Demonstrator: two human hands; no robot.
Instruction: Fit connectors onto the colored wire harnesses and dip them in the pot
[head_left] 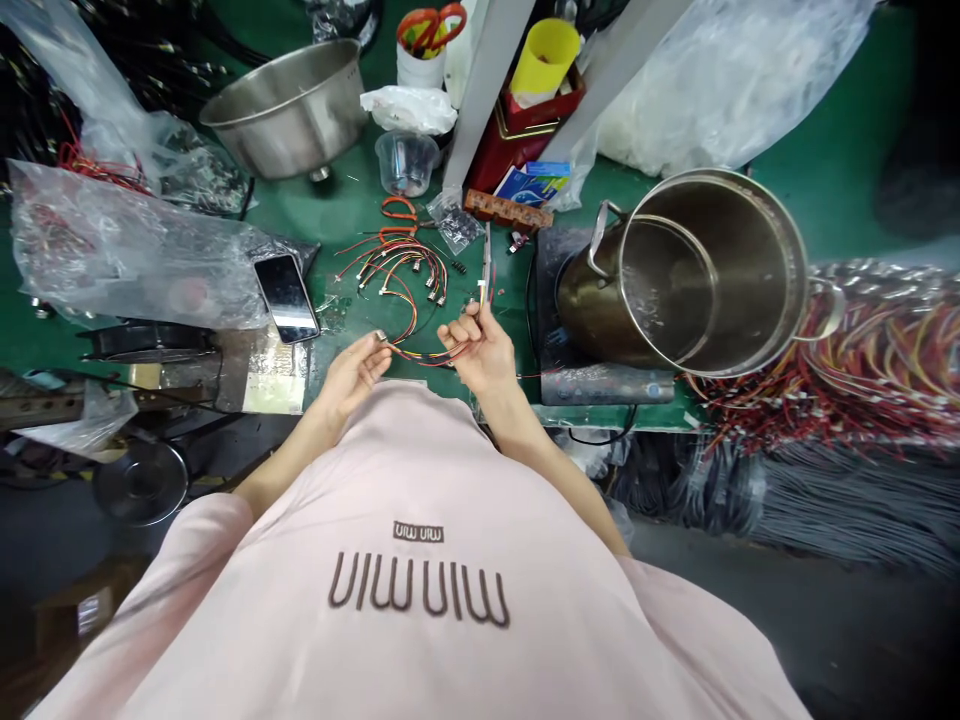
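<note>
Between my two hands stretches a wire harness (427, 355) of red, yellow and black wires. My left hand (358, 372) pinches its end by a small metal connector (381, 337). My right hand (481, 350) has its fingers curled round the other end, where a small white plug (482, 287) sticks up above the fingertips. Just beyond the hands lies a loose bunch of similar wires (420, 265) with small metal connectors on the green table. Orange-handled scissors (399, 215) lie behind that bunch.
On the left are a phone (288, 298), a plastic bag (142, 250) and a steel basin (289, 110). At right a tall steel pot (622, 290) stands on a dark stand beside a heap of red and yellow wires (840, 370). A brown block (508, 210) sits behind the hands.
</note>
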